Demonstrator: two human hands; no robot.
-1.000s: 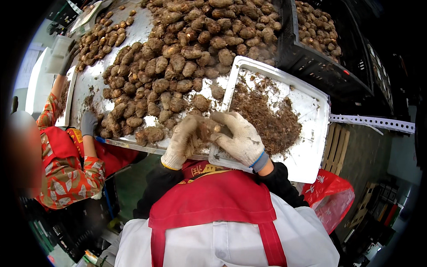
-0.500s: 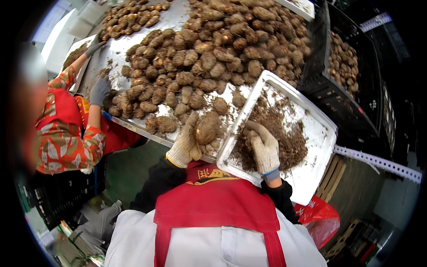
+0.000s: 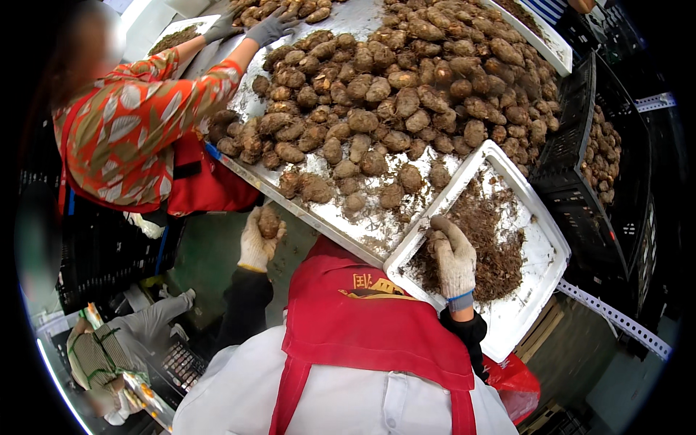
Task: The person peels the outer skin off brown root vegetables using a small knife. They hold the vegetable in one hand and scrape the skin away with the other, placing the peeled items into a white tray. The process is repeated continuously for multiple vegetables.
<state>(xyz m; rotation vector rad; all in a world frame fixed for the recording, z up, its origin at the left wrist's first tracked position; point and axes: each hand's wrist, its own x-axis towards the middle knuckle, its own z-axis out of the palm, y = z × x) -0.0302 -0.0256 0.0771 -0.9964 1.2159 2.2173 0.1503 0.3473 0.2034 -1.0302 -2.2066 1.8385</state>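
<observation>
My left hand, in a cream knitted glove, is closed around a brown, rough-skinned taro. It is off the front edge of the metal table, above the green floor. My right hand, gloved alike with a soiled palm side, hovers over or rests in a white tray of brown shavings and dirt. Its fingers are curled together; what they hold, if anything, is hidden. A broad heap of taros covers the table beyond, and a few loose ones lie near the front edge.
Black crates stand right of the heap, one with taros inside. At left, a co-worker in orange patterned sleeves reaches over the table with grey gloves. Another person is at lower left. A red bag hangs below the tray.
My left hand has moved left, away from the table edge, with a taro in it. My right hand stays at the tray. The co-worker's arms reach farther over the table. My view has shifted.
</observation>
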